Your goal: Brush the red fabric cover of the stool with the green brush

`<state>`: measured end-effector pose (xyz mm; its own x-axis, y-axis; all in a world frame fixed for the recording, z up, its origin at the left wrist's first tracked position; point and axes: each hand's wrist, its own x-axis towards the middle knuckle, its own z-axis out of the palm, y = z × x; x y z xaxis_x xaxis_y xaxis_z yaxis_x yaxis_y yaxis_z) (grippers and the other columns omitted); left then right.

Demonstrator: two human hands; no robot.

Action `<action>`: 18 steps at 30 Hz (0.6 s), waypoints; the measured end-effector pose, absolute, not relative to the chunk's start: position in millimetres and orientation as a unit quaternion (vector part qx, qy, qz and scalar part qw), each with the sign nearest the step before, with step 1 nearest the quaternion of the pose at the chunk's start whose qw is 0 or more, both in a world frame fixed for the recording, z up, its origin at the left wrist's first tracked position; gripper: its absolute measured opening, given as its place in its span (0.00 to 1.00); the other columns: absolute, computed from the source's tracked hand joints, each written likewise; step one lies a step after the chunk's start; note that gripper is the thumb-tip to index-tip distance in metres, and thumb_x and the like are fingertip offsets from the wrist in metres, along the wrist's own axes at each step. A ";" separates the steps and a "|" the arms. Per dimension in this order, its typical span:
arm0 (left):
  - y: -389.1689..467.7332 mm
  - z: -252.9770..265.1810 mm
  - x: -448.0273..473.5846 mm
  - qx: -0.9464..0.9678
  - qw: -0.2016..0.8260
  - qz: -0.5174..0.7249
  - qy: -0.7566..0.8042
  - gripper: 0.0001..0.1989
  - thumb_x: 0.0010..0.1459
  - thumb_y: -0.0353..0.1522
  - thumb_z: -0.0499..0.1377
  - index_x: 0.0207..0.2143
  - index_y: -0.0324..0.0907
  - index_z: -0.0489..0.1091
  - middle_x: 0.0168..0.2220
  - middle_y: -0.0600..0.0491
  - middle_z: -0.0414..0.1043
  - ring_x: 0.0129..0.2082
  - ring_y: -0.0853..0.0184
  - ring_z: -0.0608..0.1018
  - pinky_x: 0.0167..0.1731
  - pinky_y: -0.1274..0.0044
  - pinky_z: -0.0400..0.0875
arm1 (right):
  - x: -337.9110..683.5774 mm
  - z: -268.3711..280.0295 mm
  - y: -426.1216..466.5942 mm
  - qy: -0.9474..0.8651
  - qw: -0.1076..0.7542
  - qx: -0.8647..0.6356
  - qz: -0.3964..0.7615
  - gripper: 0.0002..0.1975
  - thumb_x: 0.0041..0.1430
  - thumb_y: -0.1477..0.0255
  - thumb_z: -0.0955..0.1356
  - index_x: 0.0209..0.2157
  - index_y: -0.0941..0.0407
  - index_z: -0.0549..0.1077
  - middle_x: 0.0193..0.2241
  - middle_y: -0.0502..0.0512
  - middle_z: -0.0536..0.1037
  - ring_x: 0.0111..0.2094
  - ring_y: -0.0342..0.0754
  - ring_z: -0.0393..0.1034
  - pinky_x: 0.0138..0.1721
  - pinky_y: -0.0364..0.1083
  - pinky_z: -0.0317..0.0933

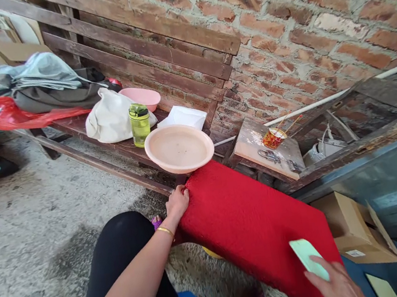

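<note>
A bright red cloth [246,206] lies over a long, narrow surface running from the middle to the lower right. My left hand [177,202] is closed on the near corner of this cloth, its fingers curled over the edge. At the lower right, my right hand [335,282] grips a flat mint-green block [308,257] with rounded corners, held at or just above the cloth; its underside is hidden. Just beyond my left hand, a wide pale pink basin [180,154] with cloudy liquid stands at the end of the wooden bench.
On the bench [119,154] are a green water bottle [140,125], a white bag [105,118] and a pink bowl [142,97]. A small table [244,148] by the brick wall holds a red-gold cup [273,138]. An open cardboard box [348,225] stands at right.
</note>
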<state>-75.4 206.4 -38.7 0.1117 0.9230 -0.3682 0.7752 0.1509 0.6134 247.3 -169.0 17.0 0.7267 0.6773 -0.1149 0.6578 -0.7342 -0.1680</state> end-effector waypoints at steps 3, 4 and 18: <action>208.0 -38.5 -75.6 0.646 0.374 0.096 0.659 0.23 0.66 0.41 0.45 0.58 0.47 0.67 0.58 0.42 0.72 0.57 0.52 0.75 0.53 0.63 0.69 | 178.8 29.3 -98.5 -0.460 0.072 -0.868 0.175 0.27 0.52 0.58 0.64 0.52 0.50 0.76 0.45 0.57 0.75 0.44 0.53 0.74 0.48 0.50 0.65; 208.8 -39.8 -76.0 0.645 0.376 0.096 0.659 0.23 0.66 0.41 0.45 0.58 0.47 0.67 0.57 0.43 0.73 0.57 0.52 0.75 0.52 0.63 0.69 | 156.0 33.4 -77.2 -0.490 0.069 -0.849 0.188 0.26 0.52 0.62 0.64 0.52 0.49 0.76 0.46 0.55 0.75 0.46 0.53 0.73 0.50 0.50 0.63; 223.4 -68.5 -80.0 0.668 0.351 0.115 0.646 0.22 0.64 0.42 0.48 0.54 0.44 0.70 0.47 0.41 0.79 0.47 0.52 0.80 0.45 0.65 0.73 | 240.9 47.6 -220.5 -0.319 0.045 -0.940 0.111 0.22 0.44 0.70 0.66 0.43 0.47 0.80 0.41 0.54 0.78 0.41 0.53 0.75 0.48 0.50 0.65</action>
